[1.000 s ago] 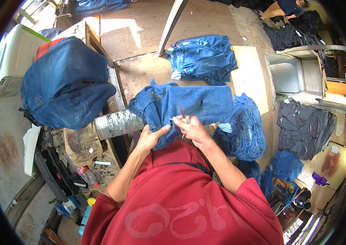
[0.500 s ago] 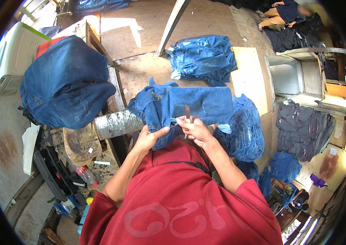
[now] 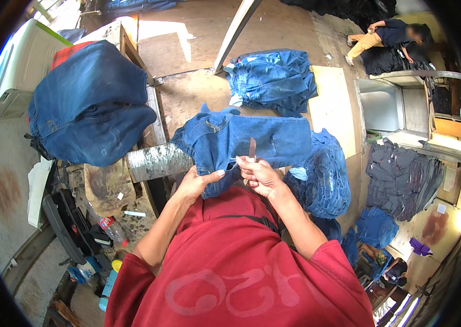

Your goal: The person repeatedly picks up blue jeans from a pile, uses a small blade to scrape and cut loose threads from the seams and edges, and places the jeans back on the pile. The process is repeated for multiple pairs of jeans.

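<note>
A pair of blue jeans lies stretched across in front of me, over the end of a board wrapped in silvery, scuffed sheeting. My left hand grips the near edge of the denim, its thumb on top pointing right. In my right hand is a small knife, its brownish blade standing up past the fingers. The right thumb and forefinger also pinch at the jeans' edge, where a pale bit shows; exactly what they pinch is too small to tell.
A big heap of dark blue jeans sits at left. More jeans lie in a stack beyond and a pile at right. Black garments lie farther right. A wooden post rises ahead. Another person bends at the far right.
My hands stay at the same edge of the jeans. The knife blade tilts slightly to the right and shows more. At the far right, the other person's arms and legs have shifted.
</note>
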Motion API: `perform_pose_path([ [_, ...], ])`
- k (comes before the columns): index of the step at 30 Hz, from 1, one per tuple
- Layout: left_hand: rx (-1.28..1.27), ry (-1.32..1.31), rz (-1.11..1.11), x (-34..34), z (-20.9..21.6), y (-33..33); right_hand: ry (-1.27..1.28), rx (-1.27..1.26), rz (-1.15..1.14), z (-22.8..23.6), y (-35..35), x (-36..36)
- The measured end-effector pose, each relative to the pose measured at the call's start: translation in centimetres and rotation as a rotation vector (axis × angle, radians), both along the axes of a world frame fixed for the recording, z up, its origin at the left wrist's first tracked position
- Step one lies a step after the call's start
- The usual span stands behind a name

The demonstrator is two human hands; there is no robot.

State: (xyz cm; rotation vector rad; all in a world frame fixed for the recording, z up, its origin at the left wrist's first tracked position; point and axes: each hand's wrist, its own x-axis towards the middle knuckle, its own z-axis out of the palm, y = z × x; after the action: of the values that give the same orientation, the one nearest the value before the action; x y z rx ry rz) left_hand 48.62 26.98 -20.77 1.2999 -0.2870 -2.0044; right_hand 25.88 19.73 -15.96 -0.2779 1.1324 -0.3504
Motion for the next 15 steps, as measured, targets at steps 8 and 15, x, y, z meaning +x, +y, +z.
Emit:
perform_pose_path([
  [8,0.086,-0.247,0.072,-1.2,-0.5,-1.3,0.141,-0.245,0.164,0.3,0.7,0.5],
  [15,-0.118,-0.597,-0.057,-1.5,0.1,-0.7,-0.014,-0.16,0.07,-0.4,1.7,0.4],
])
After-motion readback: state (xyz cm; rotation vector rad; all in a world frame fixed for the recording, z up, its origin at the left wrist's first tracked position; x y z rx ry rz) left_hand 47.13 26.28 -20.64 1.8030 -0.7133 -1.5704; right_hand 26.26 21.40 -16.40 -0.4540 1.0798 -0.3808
